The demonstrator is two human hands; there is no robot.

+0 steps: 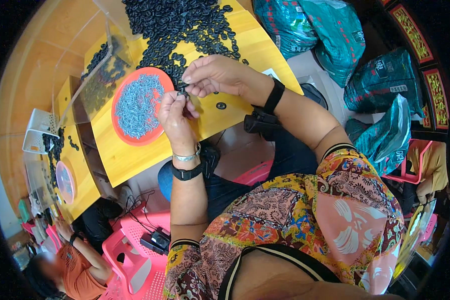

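My left hand (177, 112) and my right hand (214, 76) meet above the near part of the yellow table (135, 162). Both have their fingertips closed on a small black oval plastic piece (183, 89), mostly covered by the fingers. Whether a screw is in it, I cannot tell. Just left of my left hand lies a round orange-red plate (119, 129) of small silvery screws (139, 102). One loose black oval piece (221, 106) rests on the table below my right hand. Beyond the hands spreads a big heap of such black pieces (177, 30).
Clear plastic panels (105, 65) stand along the table's left side. Several green woven sacks (335, 35) are stacked at the right. Another person (80, 265) sits at the lower left beside a pink chair (135, 250). A white basket (39, 131) stands on the far-left table.
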